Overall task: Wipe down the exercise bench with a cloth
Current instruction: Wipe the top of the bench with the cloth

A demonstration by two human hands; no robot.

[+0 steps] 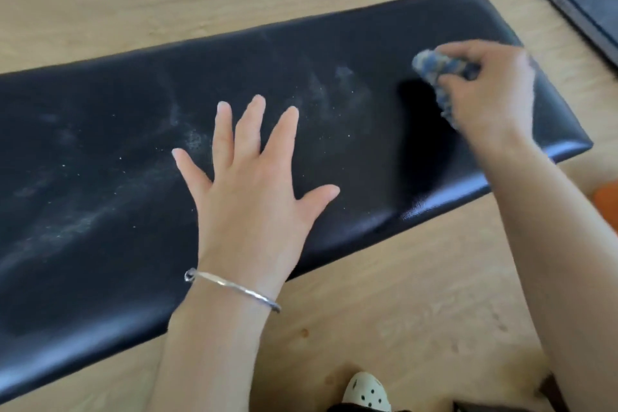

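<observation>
Head view, looking down on a black padded exercise bench (pixel 100 150) that runs across a light wooden floor (pixel 384 311). My left hand (pixel 250 191) lies flat on the middle of the pad, palm down, fingers spread and holding nothing; a thin silver bangle (pixel 234 289) circles its wrist. My right hand (pixel 491 87) is near the right end of the bench, fingers curled around a bunched blue-and-white cloth (pixel 434 72), which sits against the vinyl and is blurred. Pale dusty smears and white specks (pixel 187 140) cover the pad from the left end to just short of the cloth, while the patch directly beside the cloth looks darker. A cream perforated clog (pixel 364 391) shows at the bottom edge, and a dark piece of equipment (pixel 585 7), not identifiable, lies on the floor at upper right.
</observation>
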